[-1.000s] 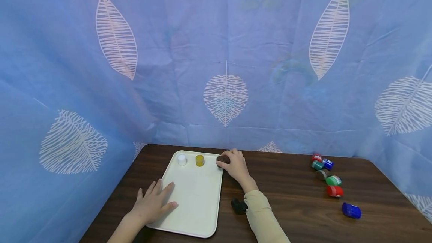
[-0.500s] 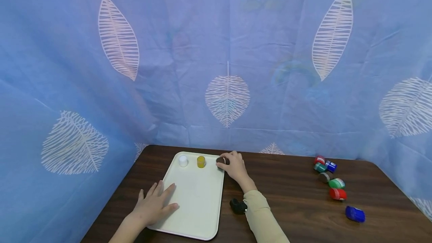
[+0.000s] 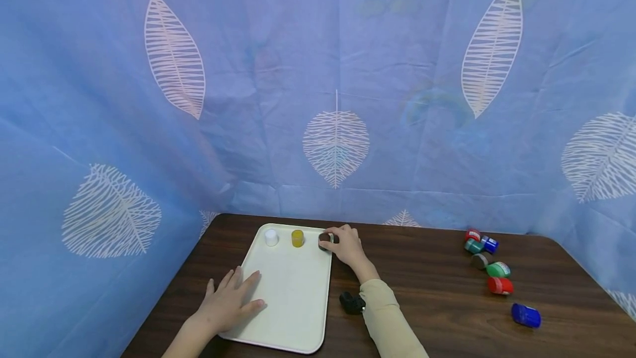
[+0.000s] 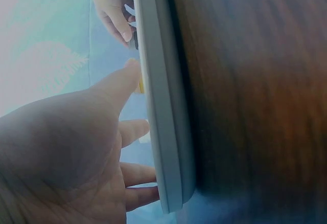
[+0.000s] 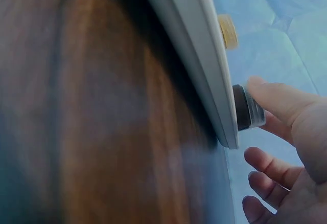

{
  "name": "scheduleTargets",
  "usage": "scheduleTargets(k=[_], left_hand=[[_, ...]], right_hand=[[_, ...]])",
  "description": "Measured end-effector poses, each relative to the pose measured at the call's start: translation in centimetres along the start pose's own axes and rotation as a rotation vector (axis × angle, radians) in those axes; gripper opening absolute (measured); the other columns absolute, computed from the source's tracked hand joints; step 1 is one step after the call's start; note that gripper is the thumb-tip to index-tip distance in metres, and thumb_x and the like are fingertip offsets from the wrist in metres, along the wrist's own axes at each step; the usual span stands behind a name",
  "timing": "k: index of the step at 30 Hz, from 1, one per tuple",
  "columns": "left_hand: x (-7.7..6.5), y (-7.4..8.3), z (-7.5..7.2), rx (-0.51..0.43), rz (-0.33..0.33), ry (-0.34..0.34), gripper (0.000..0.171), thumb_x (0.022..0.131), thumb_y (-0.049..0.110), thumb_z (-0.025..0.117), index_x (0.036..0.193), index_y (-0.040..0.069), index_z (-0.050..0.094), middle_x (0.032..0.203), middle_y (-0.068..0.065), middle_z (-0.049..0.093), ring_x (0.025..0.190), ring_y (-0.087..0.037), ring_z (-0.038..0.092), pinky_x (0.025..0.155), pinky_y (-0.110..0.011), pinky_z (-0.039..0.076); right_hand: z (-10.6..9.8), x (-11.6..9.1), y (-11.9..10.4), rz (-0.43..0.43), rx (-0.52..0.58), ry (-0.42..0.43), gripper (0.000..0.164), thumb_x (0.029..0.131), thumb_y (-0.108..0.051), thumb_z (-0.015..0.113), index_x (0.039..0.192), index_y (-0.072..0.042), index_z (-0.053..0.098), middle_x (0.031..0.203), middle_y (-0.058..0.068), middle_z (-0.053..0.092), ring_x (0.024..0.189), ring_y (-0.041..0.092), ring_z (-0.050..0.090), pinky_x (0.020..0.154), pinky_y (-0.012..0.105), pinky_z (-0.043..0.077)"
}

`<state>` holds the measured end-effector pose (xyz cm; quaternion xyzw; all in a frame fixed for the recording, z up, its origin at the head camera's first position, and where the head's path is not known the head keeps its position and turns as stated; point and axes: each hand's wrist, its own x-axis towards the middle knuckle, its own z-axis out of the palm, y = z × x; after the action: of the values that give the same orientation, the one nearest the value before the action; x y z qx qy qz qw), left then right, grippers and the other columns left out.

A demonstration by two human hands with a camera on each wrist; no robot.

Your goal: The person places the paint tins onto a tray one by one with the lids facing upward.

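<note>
A small dark brown paint jar (image 3: pixel 324 241) stands at the far right corner of the white tray (image 3: pixel 290 297). My right hand (image 3: pixel 348 246) pinches it between thumb and fingers; in the right wrist view the jar (image 5: pixel 248 106) shows a clear end under the thumb, and its base meets the tray. To its left on the tray stand a yellow paint jar (image 3: pixel 297 238) and a white one (image 3: pixel 271 237). Fingers spread, my left hand (image 3: pixel 226 305) rests on the tray's left edge. The left wrist view shows its straight fingers reaching over the rim.
Several paint jars lie at the right of the dark wooden table (image 3: pixel 417 269), among them a red jar (image 3: pixel 499 285), a green jar (image 3: pixel 498 269) and a blue jar (image 3: pixel 526 315). A black object (image 3: pixel 351 303) is at my right wrist. A blue leaf-patterned curtain (image 3: pixel 278 98) hangs behind.
The dark jar has gone from tilted to more upright in my right hand at the tray's corner. My left hand stays on the tray edge. The head view has shifted slightly.
</note>
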<state>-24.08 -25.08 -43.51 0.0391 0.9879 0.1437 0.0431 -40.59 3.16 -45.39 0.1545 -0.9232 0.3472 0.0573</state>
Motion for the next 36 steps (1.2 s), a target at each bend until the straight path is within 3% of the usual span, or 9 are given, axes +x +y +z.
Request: scheduleTargets(k=[14,36], left_hand=[[-0.7,-0.2,-0.5,0.019,-0.022,-0.006,0.074,0.089,0.061,0.055,0.146,0.016,0.044,0.153,-0.032,0.030,0.140,-0.053,0.028,0.104,-0.081,0.012],[-0.1,-0.1,-0.1,0.028,0.001,-0.005,0.074,0.089,0.062,0.055,0.146,0.016,0.045,0.153,-0.032,0.030,0.140,-0.053,0.028,0.104,-0.081,0.012]], right_hand=[[-2.8,-1.5,-0.3,0.019,0.063,0.075,0.044,0.091,-0.031,0.068,0.131,-0.014,0.061,0.120,0.017,0.057,0.112,0.033,0.047,0.094,0.056,0.042],[-6.4,-5.2,2.5,0.021,-0.102,0.201,0.047,0.090,-0.030,0.071,0.133,-0.014,0.060,0.122,0.017,0.057,0.106,0.033,0.046,0.087,0.053,0.041]])
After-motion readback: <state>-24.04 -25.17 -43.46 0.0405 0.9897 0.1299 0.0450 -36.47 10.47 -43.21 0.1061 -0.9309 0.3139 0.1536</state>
